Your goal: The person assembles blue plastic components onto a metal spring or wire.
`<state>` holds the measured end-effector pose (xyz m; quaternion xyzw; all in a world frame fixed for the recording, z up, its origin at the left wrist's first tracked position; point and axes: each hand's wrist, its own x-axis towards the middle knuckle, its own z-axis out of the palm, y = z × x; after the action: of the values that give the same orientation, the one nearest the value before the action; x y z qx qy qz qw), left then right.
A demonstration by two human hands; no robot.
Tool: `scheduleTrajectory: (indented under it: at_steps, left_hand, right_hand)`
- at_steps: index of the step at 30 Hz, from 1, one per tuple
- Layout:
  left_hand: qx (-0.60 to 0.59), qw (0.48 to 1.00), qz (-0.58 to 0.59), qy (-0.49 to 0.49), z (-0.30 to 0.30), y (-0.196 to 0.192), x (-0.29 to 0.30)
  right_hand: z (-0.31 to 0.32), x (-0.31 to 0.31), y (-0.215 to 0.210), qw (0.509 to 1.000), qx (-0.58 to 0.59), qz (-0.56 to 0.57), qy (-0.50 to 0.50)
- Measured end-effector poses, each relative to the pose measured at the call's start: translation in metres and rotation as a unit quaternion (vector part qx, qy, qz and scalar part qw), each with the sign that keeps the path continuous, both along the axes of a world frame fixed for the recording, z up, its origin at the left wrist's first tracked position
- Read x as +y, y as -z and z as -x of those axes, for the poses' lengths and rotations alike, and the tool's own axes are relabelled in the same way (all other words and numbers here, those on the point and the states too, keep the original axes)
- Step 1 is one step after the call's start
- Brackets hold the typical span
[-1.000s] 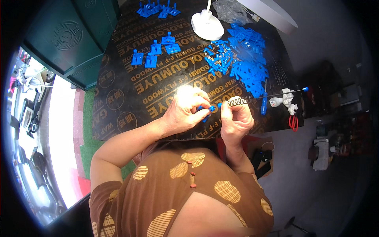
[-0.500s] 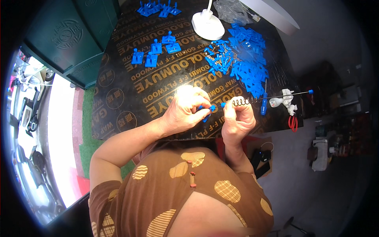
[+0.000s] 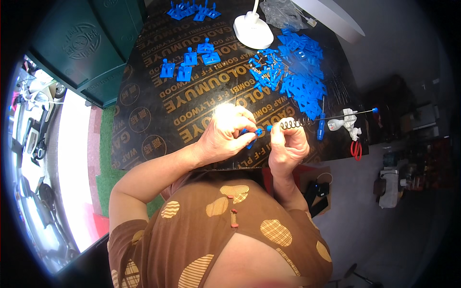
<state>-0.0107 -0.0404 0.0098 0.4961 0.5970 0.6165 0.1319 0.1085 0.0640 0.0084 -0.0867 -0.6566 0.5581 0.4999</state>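
My left hand (image 3: 220,137) is closed in a pinch on a small blue plastic part (image 3: 259,132), much of it hidden by the fingers. Close by on the right, my right hand (image 3: 289,148) pinches a thin dark rod (image 3: 342,117) with a coil spring (image 3: 291,124) along it. The rod points to the right and ends in a blue tip (image 3: 375,110). Its other end, also blue, lies very near the part in my left hand; whether they touch I cannot tell.
A large heap of blue plastic pieces (image 3: 305,67) lies at the back right, beside a white lamp base (image 3: 253,32). Blue assemblies (image 3: 190,58) stand at the back left. A blue-handled screwdriver (image 3: 321,128), a white bottle (image 3: 335,125) and red-handled tool (image 3: 356,150) lie on the right.
My right hand and the rod have shifted slightly left, bringing the rod's near end closer to the blue part. My left hand looks unmoved.
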Motion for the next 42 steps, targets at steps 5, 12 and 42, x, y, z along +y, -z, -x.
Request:
scheduleTrajectory:
  at_steps: [5,12,42]
  left_hand:
    - [0.024,1.0,-0.012,-0.005,0.001,0.001,0.0]
    - [0.039,0.998,-0.038,-0.021,-0.001,0.007,0.002]
    - [0.081,0.993,-0.046,-0.071,-0.003,0.006,-0.001]
  right_hand:
    - [0.002,-0.002,-0.005,1.0,-0.001,-0.008,-0.003]
    - [0.003,-0.005,-0.01,0.999,-0.025,-0.042,0.023]
    - [0.012,0.004,-0.012,0.999,-0.036,-0.012,-0.014]
